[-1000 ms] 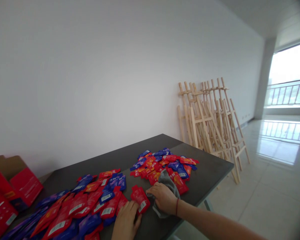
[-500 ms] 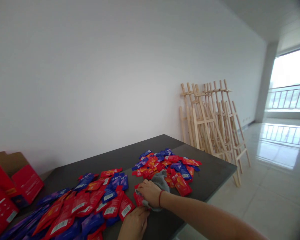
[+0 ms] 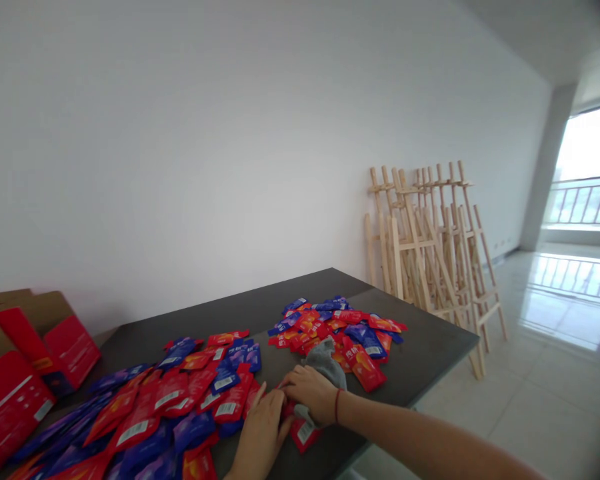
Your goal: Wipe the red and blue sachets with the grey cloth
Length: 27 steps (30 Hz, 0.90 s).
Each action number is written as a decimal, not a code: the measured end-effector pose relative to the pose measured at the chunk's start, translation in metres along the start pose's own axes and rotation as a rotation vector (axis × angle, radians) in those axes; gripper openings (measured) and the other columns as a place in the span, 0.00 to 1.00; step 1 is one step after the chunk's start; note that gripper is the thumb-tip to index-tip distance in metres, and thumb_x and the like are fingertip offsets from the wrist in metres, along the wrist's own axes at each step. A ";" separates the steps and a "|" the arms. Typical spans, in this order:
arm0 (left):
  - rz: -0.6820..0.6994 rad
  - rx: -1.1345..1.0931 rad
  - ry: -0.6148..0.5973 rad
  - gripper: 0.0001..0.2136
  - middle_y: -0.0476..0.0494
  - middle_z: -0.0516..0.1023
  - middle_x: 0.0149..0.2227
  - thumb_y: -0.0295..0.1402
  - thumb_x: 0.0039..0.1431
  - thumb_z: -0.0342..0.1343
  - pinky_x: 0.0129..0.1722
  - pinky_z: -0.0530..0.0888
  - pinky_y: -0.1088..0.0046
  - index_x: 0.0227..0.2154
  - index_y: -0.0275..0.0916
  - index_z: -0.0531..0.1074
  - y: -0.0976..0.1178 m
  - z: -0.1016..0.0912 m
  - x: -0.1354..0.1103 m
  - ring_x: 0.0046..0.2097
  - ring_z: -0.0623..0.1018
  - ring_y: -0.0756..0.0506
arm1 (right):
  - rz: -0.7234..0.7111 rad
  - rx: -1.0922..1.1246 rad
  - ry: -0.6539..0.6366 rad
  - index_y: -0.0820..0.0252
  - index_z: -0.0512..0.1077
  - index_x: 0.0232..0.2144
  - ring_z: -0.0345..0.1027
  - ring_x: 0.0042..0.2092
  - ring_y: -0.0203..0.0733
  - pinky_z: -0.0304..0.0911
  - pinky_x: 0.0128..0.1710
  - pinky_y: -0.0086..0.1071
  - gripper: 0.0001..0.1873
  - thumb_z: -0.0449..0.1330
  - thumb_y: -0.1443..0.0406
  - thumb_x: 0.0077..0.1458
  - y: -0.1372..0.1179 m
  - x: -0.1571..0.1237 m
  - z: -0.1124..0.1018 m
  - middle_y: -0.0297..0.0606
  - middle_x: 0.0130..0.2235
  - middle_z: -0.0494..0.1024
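Near the front of the dark table, a red packet [image 3: 306,435] with a white barcode label lies under and between my hands. My right hand [image 3: 311,393], with a red cord at the wrist, is closed on a grey cloth [image 3: 325,363] and presses it on the packet. My left hand [image 3: 264,421] is at the packet's upper left end, thumb and fingers pinching it; the fingertips are partly hidden. A heap of red and blue packets [image 3: 175,393] lies to the left. Beyond the cloth is a second pile of packets [image 3: 340,327].
Opened red cardboard boxes [image 3: 73,350] stand at the table's left end. The dark tabletop [image 3: 420,360] ends at an edge on the right. Several wooden easels [image 3: 425,247] lean against the white wall past it, on a shiny tiled floor [image 3: 545,353].
My left hand has moved from the packet's near end to its far left end. The packet's barcode end now shows below my right hand. The view has shifted slightly left.
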<state>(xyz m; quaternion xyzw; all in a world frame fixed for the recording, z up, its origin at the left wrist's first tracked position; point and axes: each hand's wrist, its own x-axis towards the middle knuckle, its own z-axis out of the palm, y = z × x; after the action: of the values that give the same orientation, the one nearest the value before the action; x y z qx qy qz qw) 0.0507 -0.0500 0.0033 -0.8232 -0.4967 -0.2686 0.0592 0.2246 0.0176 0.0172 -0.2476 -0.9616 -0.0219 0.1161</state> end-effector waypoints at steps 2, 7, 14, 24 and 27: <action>-0.033 -0.003 0.006 0.08 0.46 0.77 0.38 0.35 0.56 0.57 0.57 0.68 0.46 0.38 0.42 0.66 0.002 0.001 -0.002 0.47 0.79 0.39 | 0.034 0.011 0.016 0.61 0.69 0.51 0.61 0.49 0.51 0.58 0.46 0.43 0.23 0.61 0.59 0.53 -0.003 -0.002 -0.002 0.44 0.51 0.71; -0.133 0.023 -0.019 0.22 0.42 0.76 0.46 0.38 0.50 0.61 0.60 0.64 0.45 0.46 0.39 0.64 0.005 0.002 -0.006 0.56 0.73 0.34 | 0.040 0.003 -0.010 0.64 0.69 0.50 0.61 0.48 0.52 0.58 0.45 0.43 0.24 0.61 0.60 0.52 -0.008 -0.009 -0.013 0.47 0.49 0.72; -0.131 -0.030 -0.033 0.29 0.37 0.74 0.53 0.40 0.45 0.64 0.59 0.65 0.46 0.51 0.40 0.63 0.000 0.007 -0.009 0.58 0.72 0.33 | -0.125 0.041 0.057 0.54 0.70 0.49 0.61 0.48 0.46 0.56 0.43 0.39 0.15 0.55 0.65 0.59 -0.012 -0.049 -0.012 0.38 0.54 0.71; -0.134 -0.093 -0.164 0.43 0.32 0.71 0.58 0.39 0.41 0.64 0.63 0.57 0.44 0.61 0.37 0.56 0.018 -0.003 -0.005 0.59 0.70 0.34 | 0.048 -0.025 -0.007 0.56 0.73 0.44 0.61 0.46 0.52 0.58 0.43 0.42 0.21 0.66 0.58 0.46 -0.022 -0.020 -0.002 0.42 0.50 0.71; -0.156 -0.143 -0.177 0.45 0.30 0.65 0.62 0.37 0.41 0.63 0.64 0.56 0.45 0.64 0.35 0.50 0.016 0.000 -0.004 0.62 0.67 0.35 | 0.083 -0.035 0.001 0.58 0.73 0.43 0.61 0.46 0.52 0.59 0.43 0.43 0.19 0.65 0.59 0.48 -0.022 -0.014 -0.002 0.43 0.49 0.71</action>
<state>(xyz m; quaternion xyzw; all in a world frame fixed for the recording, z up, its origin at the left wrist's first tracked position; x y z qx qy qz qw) 0.0628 -0.0618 0.0042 -0.8048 -0.5419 -0.2333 -0.0650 0.2262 -0.0085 0.0157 -0.2891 -0.9500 -0.0341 0.1128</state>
